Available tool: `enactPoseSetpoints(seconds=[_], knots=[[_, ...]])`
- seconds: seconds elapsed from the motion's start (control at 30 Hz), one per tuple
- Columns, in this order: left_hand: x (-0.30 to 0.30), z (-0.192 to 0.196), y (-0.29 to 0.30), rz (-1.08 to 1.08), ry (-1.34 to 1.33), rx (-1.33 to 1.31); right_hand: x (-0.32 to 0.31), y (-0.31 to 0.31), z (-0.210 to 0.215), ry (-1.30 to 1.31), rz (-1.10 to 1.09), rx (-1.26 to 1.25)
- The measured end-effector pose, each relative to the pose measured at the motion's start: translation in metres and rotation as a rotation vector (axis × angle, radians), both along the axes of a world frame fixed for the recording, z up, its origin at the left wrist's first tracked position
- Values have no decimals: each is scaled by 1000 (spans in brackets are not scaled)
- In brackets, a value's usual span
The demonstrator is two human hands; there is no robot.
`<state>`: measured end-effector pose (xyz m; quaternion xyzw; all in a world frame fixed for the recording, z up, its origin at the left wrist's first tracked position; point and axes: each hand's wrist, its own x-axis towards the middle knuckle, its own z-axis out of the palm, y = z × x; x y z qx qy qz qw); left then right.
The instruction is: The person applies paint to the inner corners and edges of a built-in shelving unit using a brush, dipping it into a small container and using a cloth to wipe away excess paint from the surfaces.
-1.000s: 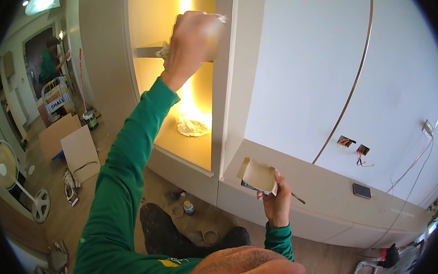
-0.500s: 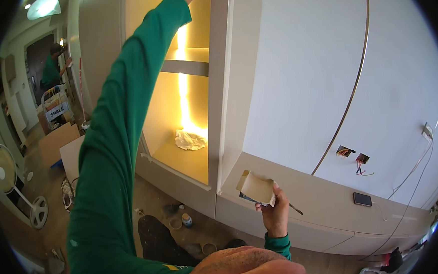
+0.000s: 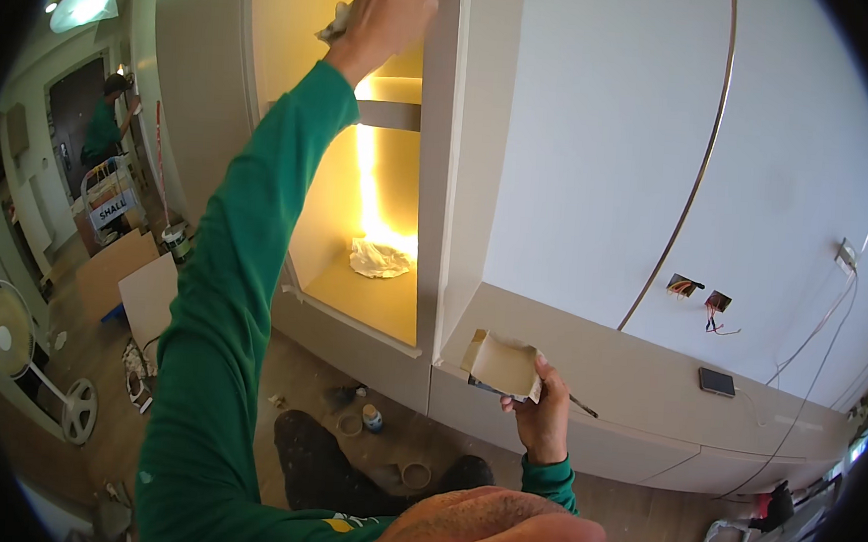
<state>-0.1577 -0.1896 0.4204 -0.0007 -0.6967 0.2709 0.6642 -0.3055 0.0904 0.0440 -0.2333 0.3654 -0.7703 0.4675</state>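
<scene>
My left hand [image 3: 385,15] is raised to the upper part of a lit cabinet [image 3: 436,202], against its right upright. Its fingers are closed round a crumpled whitish rag [image 3: 335,25], which sticks out on both sides of the hand. The top edge of the view cuts off part of it. Lower down on the right, my right hand [image 3: 546,417] grips a small open cardboard box [image 3: 508,365] with a pale inside. A thin dark-tipped stick, perhaps a brush [image 3: 583,407], juts out from that same hand. A crumpled pale sheet [image 3: 380,259] lies on the cabinet's lower shelf.
A long low ledge [image 3: 588,350] runs to the right with a phone [image 3: 716,382] on it. Wires hang from two wall openings [image 3: 717,301]. A bottle [image 3: 372,418] and tape rolls lie by my feet. Leftward are a fan [image 3: 5,334], boards [image 3: 149,298] and another person [image 3: 105,127].
My left hand has come lower, so more of it and the rag shows. The right hand keeps its hold on the box and stick.
</scene>
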Motion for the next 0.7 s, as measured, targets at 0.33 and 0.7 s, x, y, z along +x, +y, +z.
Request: enactPoseSetpoints(seconds=[0.33,0.7], knots=[[-9,112,33,85,77,148,2,-5,2,68,-24,9],[8,133,24,-203,-130,425,-1,0,-3,21,-37,-13]])
